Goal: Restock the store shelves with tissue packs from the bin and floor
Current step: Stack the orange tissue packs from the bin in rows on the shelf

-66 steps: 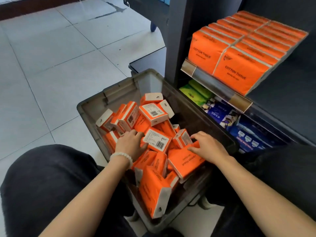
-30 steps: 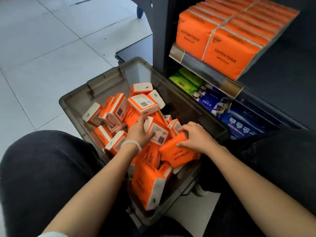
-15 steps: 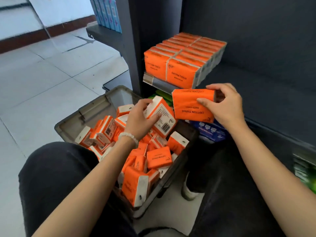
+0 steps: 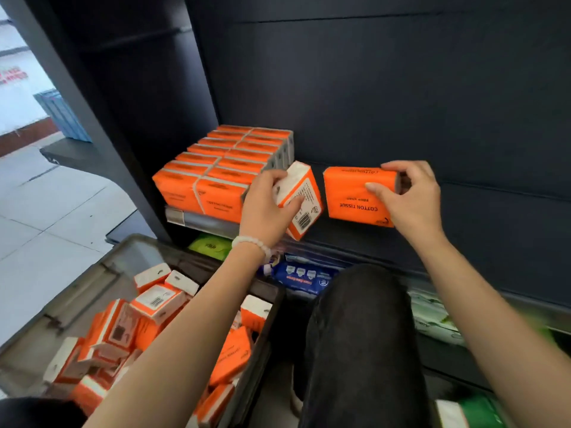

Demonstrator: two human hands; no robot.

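My left hand [image 4: 266, 205] grips an orange-and-white tissue pack [image 4: 302, 199], tilted, at the front edge of the dark shelf [image 4: 463, 211]. My right hand [image 4: 411, 196] holds a second orange tissue pack [image 4: 355, 196], its "COTTON TISSUE" print upside down, over the bare shelf to the right. Two rows of orange packs [image 4: 222, 168] stand on the shelf's left end, just left of my left hand. The grey bin [image 4: 86, 282] at lower left holds several loose orange packs [image 4: 154, 304].
Below the shelf lie green [image 4: 210, 245] and blue [image 4: 304, 278] packs on a lower shelf. My dark-trousered knee [image 4: 361, 335] rises between bin and shelving. A dark upright post [image 4: 92, 125] frames the shelf's left side. White tiled floor [image 4: 46, 211] spreads to the left.
Both hands have lifted their packs out of the bin up to the shelf. The right pack has moved over the bare shelf; the left pack has reached the shelf's front edge.
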